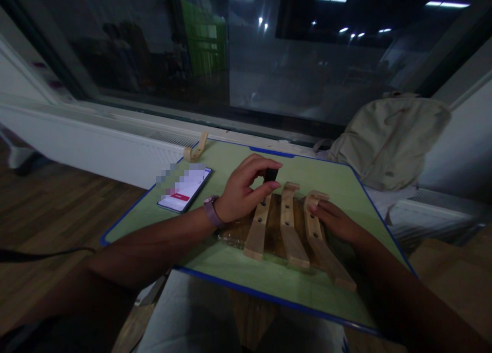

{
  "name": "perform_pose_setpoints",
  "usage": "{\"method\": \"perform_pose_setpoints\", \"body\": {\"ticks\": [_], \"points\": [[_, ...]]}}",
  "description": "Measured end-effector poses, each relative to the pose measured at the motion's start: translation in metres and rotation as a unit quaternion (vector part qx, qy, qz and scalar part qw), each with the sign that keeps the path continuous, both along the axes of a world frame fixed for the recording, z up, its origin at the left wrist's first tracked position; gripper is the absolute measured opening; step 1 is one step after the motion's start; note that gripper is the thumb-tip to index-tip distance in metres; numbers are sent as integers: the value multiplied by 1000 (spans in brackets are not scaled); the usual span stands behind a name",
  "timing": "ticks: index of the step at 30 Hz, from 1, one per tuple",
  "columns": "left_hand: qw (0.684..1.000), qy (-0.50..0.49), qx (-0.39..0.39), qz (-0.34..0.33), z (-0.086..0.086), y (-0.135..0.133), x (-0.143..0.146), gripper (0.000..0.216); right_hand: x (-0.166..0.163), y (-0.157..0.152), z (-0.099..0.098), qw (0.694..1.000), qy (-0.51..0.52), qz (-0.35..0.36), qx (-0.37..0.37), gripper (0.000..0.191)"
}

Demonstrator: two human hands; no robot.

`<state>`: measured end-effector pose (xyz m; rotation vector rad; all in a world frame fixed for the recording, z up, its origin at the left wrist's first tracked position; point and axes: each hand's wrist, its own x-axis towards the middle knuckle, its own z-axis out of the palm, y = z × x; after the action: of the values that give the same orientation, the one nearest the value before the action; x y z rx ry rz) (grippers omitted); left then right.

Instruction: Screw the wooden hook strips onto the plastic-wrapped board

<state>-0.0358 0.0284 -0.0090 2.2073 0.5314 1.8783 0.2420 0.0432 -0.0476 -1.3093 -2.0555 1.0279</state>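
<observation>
A small black block-like piece point(271, 174) is pinched between the thumb and fingers of my left hand point(244, 189), just above the upper end of the left wooden hook point(257, 235). Its exact kind is not clear. Beside that hook lie a middle wooden hook point(289, 232) and a right wooden hook point(326, 255), each with dark round spots like screws or holes. All three rest across a brown piece in clear plastic wrap point(232, 234). My right hand point(336, 219) closes around the right hook near its curved top, the thumb on its face.
The green table point(226, 158) has a blue edge. A lit phone point(186, 191) lies at its left, and another bent wooden hook point(198, 149) sits at the far left corner. Behind are a radiator point(126, 153), a window and a beige backpack point(392, 138) at right.
</observation>
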Motion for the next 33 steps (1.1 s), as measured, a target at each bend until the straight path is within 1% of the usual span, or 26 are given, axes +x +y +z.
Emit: {"method": "perform_pose_setpoints", "body": {"ticks": [2,3,5,8,11,18,20,22,24,25,27,29,31,33], "points": [[999,4,1,36,1,-1,0,30,-1,1,1,1000,4,8,1,53],[999,10,-12,42,2,-2,0,30,-1,1,1,1000,5,13,2,52],[998,19,-50,25,1,-6,1,32,-2,0,3,1000,6,24,8,49],[995,15,-89,-29,0,-9,2,34,-3,-1,6,999,9,36,10,48],[995,12,-89,-53,-2,-10,3,33,-4,-2,7,1000,14,26,2,50],[996,1,-72,-57,-8,-8,3,31,-5,-3,7,1000,11,16,-4,52],[998,9,-46,-40,-7,-7,3,33,-4,-3,7,1000,6,15,-7,51],[1000,19,-14,6,-3,-7,2,34,-4,-3,7,1000,4,16,-8,51],[998,31,-6,46,0,-8,2,36,-3,-2,7,1000,2,17,-5,52],[998,34,-15,52,1,-8,1,38,-3,-2,6,1000,0,19,-3,53],[998,26,-51,32,2,-8,1,43,-2,-1,5,1000,1,25,-1,55],[996,5,-84,-19,0,-6,1,45,-2,0,3,1000,10,30,1,56],[993,-2,-96,-69,-2,-5,1,41,-1,1,1,999,21,29,7,55],[991,11,-94,-90,-2,-4,0,36,-1,1,0,999,26,27,15,55]]}}
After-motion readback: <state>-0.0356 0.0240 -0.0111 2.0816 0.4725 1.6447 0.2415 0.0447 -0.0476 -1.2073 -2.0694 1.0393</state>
